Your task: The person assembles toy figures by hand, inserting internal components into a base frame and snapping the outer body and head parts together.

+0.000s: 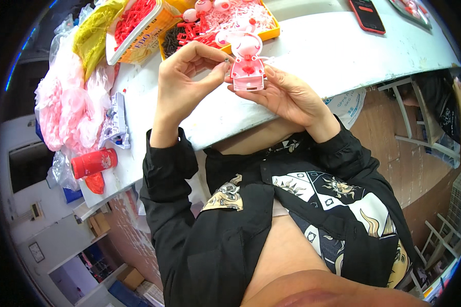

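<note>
A pink and white plastic toy figure [248, 47] with a rounded head and a clear pink lower part stands upright above the table's near edge. My right hand [297, 97] is closed around its lower end, thumb at its side and fingers underneath. On the figure's left, my left hand [185, 84] pinches a tiny dark, metallic-looking piece [227, 60] between thumb and forefinger. That piece is too small to name and lies close to the toy's side. Behind the toy, a yellow tray [271, 34] holds pink round-headed parts, red plastic pieces and some dark small parts.
An open bag [142, 48] of red pieces leans at the tray's left. Farther left are a yellow bag [95, 36], pink plastic bags [69, 97], a pale lavender plastic part [117, 120] and a red can [93, 162]. A phone [369, 16] lies at the back right.
</note>
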Available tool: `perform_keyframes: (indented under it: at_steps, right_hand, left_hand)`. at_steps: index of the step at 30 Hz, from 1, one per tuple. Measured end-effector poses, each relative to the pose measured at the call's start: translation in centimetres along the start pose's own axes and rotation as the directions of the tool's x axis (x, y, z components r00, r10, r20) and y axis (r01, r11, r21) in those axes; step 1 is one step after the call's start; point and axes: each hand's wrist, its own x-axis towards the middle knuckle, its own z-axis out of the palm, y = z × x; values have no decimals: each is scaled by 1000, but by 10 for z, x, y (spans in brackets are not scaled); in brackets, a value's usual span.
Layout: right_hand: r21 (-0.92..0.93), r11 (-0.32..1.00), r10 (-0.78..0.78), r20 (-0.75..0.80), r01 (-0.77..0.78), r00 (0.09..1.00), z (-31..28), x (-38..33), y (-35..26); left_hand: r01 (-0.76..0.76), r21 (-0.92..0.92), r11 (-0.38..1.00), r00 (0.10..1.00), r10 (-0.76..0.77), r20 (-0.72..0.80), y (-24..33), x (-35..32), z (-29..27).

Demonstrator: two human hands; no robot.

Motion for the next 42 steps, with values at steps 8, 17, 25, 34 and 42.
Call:
perform_keyframes:
  at_steps: [8, 17, 25, 34, 42]
  right_hand:
    - [-2, 1000, -8, -25, 8, 1000, -4, 1, 4]
    - [-15, 1000, -15, 0, 15, 1000, -2, 3, 5]
    - [31, 999, -22, 10, 22, 1000, -5, 2, 7]
    - [15, 999, -31, 16, 30, 999, -2, 1, 7]
    - [26, 999, -24, 36, 23, 999, -1, 2, 3]
  left_hand:
    - [-205, 427, 881, 977, 211, 34, 5, -3, 8]
    - [-233, 510, 828, 972, 213, 100, 10, 2, 10]
    - [-204, 498, 843, 979, 175, 105, 19, 3, 11]
    - [-265, 534, 803, 963, 196, 183, 21, 8, 14]
    - [-209, 517, 830, 976, 206, 65, 33, 13, -2]
